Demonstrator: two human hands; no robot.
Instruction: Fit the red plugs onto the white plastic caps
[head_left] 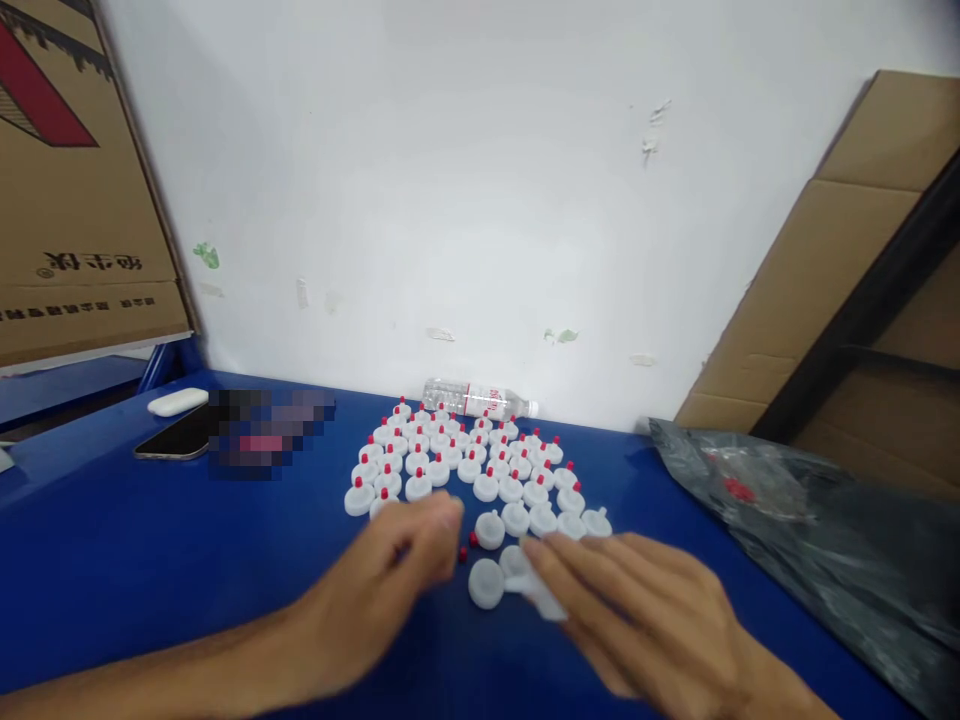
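My left hand (pixel 409 560) is closed with curled fingers just left of the loose caps. Anything inside it is hidden. My right hand (pixel 637 610) has its fingers pressed together over a white plastic spout cap (pixel 546 600), which is partly covered and slightly blurred. Close by lie bare white caps, among them a round one (pixel 487 583) and another with an upright nozzle (pixel 490 530). Two small red tips (pixel 463 554) rest on the table between my hands. Behind them stand many white caps topped with red tips (pixel 486 487).
A labelled clear plastic bottle (pixel 480 398) lies against the white wall. Left are a phone (pixel 174 430) and a white case (pixel 178 402) on the blue table (pixel 112 560). A dark plastic bag (pixel 840 550) with red pieces (pixel 739 489) lies right. Cardboard (pixel 832 240) leans there.
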